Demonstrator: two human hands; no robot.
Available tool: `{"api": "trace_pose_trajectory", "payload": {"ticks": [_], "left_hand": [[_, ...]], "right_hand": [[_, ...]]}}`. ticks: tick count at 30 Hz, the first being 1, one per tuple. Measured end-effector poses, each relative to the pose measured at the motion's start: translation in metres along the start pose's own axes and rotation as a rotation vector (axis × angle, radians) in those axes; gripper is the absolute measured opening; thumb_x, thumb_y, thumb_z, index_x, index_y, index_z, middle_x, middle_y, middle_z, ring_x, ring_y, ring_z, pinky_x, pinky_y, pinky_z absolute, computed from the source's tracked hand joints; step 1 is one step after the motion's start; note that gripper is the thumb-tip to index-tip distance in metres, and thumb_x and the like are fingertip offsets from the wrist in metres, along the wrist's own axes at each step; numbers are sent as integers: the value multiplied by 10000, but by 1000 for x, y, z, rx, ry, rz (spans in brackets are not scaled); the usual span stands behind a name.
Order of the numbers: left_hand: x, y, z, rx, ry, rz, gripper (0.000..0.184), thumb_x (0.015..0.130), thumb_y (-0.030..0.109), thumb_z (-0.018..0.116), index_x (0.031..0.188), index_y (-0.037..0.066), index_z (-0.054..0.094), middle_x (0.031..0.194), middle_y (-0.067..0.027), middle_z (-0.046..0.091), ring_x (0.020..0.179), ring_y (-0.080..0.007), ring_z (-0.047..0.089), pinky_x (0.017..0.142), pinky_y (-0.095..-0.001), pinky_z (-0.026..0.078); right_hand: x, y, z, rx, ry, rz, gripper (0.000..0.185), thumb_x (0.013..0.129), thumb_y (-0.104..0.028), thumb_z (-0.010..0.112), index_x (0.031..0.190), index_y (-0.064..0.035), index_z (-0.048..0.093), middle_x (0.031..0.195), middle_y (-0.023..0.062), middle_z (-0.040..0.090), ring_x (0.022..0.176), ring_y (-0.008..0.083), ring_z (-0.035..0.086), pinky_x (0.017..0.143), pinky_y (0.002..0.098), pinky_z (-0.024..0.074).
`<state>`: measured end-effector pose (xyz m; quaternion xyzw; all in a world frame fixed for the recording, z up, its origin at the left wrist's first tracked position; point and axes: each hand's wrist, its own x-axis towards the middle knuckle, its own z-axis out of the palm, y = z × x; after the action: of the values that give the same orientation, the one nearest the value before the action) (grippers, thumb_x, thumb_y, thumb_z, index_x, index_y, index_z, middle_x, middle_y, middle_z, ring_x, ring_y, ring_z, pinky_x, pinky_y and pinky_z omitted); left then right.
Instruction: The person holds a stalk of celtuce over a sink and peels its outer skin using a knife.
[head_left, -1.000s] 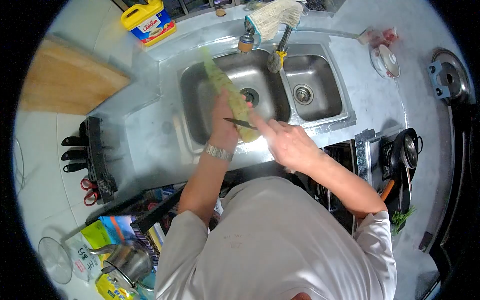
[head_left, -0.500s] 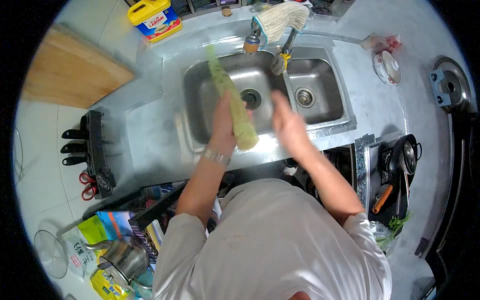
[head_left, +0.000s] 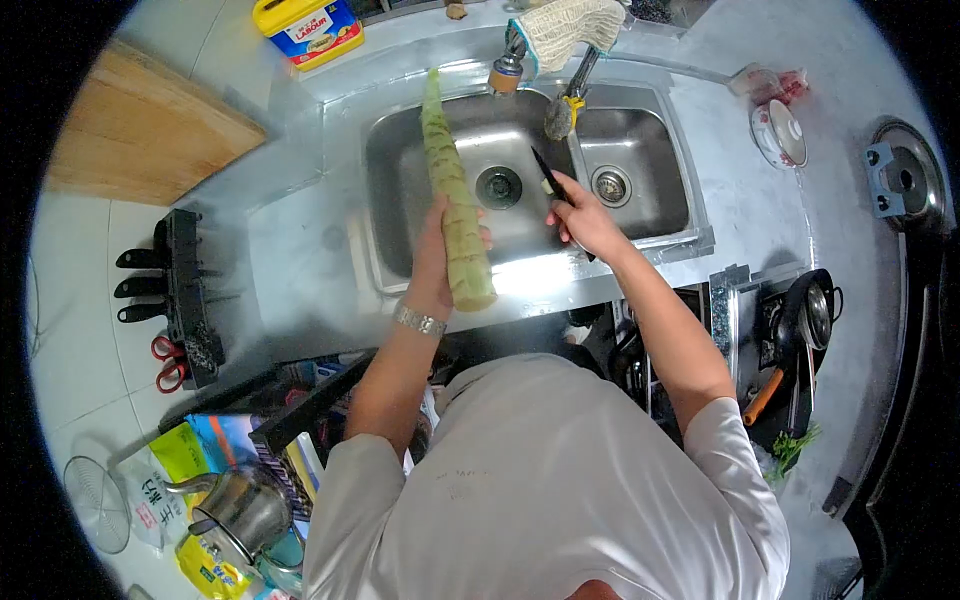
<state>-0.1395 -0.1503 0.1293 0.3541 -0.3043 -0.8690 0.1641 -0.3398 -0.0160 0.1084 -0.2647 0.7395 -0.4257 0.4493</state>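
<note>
A long, pale green celtuce stem (head_left: 455, 205) with ring-like scars slants over the left part of the sink, its thin tip at the far side and its thick cut end toward me. My left hand (head_left: 432, 255), with a metal watch band at the wrist, is closed around its lower part. My right hand (head_left: 585, 222) grips a slim black knife (head_left: 540, 162) over the sink's near edge, apart from the stem. A small pale bit shows beside the knife. Parts of the knife are hidden by my fingers.
Beneath my hands lies a double metal sink (head_left: 400, 262); a faucet (head_left: 507, 75) and a draped cloth glove (head_left: 565, 35) are behind it. A knife rack (head_left: 185, 300) hangs at left. A lidded bowl (head_left: 778, 135) and a pan (head_left: 805, 320) stand at right.
My left hand has shifted slightly left and the stem stands more upright in view. My right hand, blurred before, now shows the black knife clearly.
</note>
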Motion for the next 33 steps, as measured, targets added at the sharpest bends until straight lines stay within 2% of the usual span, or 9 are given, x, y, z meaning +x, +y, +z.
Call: {"api": "trace_pose_trajectory", "payload": {"ticks": [5,11,14,16,18,19,20,25,33], "left_hand": [[5,-3,-8,-45,4,22,586,945,573,490,1099,14,571,755,-108,641,616,-167,634,531,-279,539],[10,-8,0,-185,50,45,510,962,499,503,1195,45,489,907,-123,644,687,-197,648,567,-319,562],[16,-7,-2,-189,33,9,472,967,473,508,1194,61,475,918,-111,632,714,-209,649,600,-339,570],[20,-7,-3,-190,-18,-12,454,967,468,510,1177,67,481,907,-103,628,722,-212,649,617,-346,572],[21,-8,0,-176,-60,14,432,967,472,509,1140,77,490,903,-91,622,722,-217,645,625,-350,566],[21,-9,3,-175,-64,10,432,967,472,509,1140,77,490,903,-91,622,722,-217,645,625,-350,566],[21,-10,7,-194,-42,-2,426,965,475,511,1128,81,492,903,-90,623,712,-220,642,616,-354,561],[33,-20,11,-250,-25,-22,428,953,491,525,1110,93,495,889,-89,617,686,-226,632,592,-366,547],[39,-16,14,-295,-37,-44,458,922,532,565,1093,112,502,853,-85,610,669,-232,637,566,-375,551]], "right_hand": [[-3,-5,-3,-32,29,53,604,940,-122,491,1511,-77,297,692,48,606,483,102,492,466,247,413],[-13,10,-9,-140,94,2,318,979,-180,504,1253,-31,568,713,60,631,495,99,499,481,253,424],[-56,-7,3,-196,80,-120,236,982,-202,524,1099,-16,610,699,114,647,520,192,588,505,308,462],[-84,-24,14,-584,230,-498,197,958,-189,548,1022,-13,610,732,188,660,641,337,667,580,437,522],[-115,-47,26,-592,178,-451,173,942,-151,554,1061,-30,591,792,203,671,694,393,661,622,481,532],[-127,-57,31,-631,159,-514,187,930,-122,555,1094,-34,574,829,207,677,721,374,672,620,456,546],[-131,-54,37,-610,201,-627,208,901,-69,569,1102,-15,571,727,187,635,691,360,657,608,441,525],[-144,-65,45,-915,259,-678,354,770,-16,615,1120,-7,561,788,128,596,681,299,644,587,399,537],[-138,-62,46,-1008,279,-697,383,754,-45,596,1130,11,555,790,107,568,685,260,638,574,366,538]]}}
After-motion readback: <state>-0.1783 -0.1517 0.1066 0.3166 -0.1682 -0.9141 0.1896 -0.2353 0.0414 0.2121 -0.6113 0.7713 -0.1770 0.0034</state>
